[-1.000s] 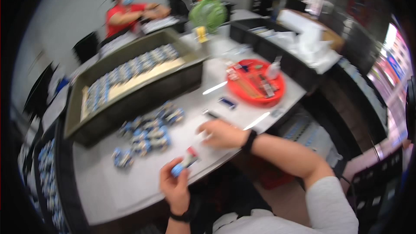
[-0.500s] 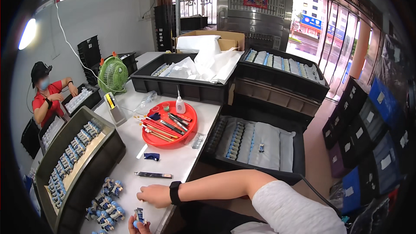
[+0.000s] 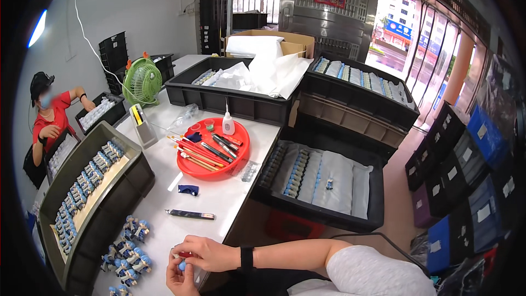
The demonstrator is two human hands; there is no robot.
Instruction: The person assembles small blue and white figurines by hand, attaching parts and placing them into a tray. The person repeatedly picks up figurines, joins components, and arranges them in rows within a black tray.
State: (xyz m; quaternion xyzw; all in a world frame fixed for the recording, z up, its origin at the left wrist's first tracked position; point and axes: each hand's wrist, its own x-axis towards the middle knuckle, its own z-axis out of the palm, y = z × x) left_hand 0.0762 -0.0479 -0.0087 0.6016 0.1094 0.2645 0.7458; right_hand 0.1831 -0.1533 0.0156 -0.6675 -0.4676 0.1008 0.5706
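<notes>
Close to the table's near edge, my left hand is closed round a small figurine, whose light blue rounded end shows between the fingers. My right hand meets it from above, fingers bent together over the figurine. A small red thing shows under those fingers; its kind is hidden. Left of my hands, a loose group of blue-and-white figurines lies on the table. Beyond my hands are slim black tweezers and a folded dark blue cloth piece.
A dark bin with rows of figurines stands at left. A red tray holds brushes, pens and a white bottle. Further out are a green fan and stacked black crates. A co-worker in red handles white pieces at far left.
My right hand has come down and toward me, joining the left hand at the figurine. The left hand has risen slightly. A red thing now shows between the fingers. The view has shifted slightly.
</notes>
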